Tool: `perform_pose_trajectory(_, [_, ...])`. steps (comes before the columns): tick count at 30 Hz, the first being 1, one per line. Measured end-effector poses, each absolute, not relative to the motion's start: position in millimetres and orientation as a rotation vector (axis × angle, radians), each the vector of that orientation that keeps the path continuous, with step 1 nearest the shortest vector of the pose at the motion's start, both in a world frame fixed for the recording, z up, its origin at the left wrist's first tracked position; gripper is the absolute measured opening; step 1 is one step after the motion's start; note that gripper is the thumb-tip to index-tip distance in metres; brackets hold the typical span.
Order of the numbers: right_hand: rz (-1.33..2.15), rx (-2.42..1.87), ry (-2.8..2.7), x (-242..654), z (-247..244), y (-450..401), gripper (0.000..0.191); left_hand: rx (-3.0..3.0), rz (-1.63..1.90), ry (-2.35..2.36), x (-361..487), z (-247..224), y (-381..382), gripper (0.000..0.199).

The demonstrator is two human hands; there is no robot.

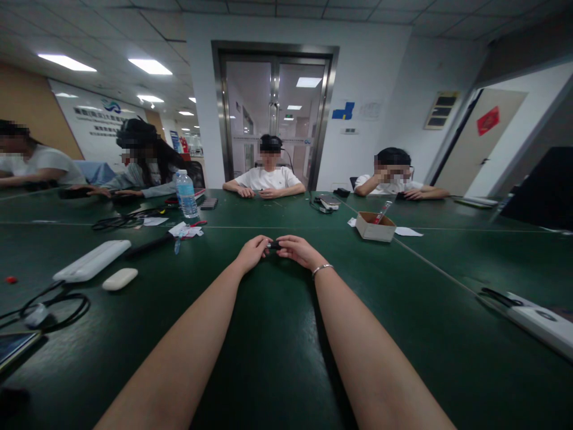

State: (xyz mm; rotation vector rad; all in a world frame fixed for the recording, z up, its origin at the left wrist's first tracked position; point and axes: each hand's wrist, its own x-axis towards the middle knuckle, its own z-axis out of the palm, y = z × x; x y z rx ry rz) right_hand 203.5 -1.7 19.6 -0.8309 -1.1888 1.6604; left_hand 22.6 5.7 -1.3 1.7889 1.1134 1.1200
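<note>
A small black object (273, 245) with a light, metallic-looking left end sits between my two hands over the green table (273, 310). My left hand (252, 254) pinches its light end between thumb and fingers. On the black right end, the fingers of my right hand (299, 250) are closed. What exactly the object is cannot be made out at this size. A silver bracelet (322, 270) circles my right wrist.
Left are a water bottle (187, 194), white power bank (92, 261), white oval case (120, 279), black cables (119, 220) and papers. Right are a cardboard box (375, 227) and white device (544, 319). Several people sit across the table.
</note>
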Motion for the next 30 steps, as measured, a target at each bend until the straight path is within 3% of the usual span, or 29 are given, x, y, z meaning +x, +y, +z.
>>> perform_pose_trajectory(21, [1.650, -0.826, -1.232, 205, 16, 1, 0.017, 1.742, 1.091, 1.095, 24, 0, 5, 0.029])
perform_pose_trajectory(30, [1.380, -1.142, -1.790, 190, 25, -12, 0.022, 1.936, 1.136, 1.264, 27, 6, -10, 0.029])
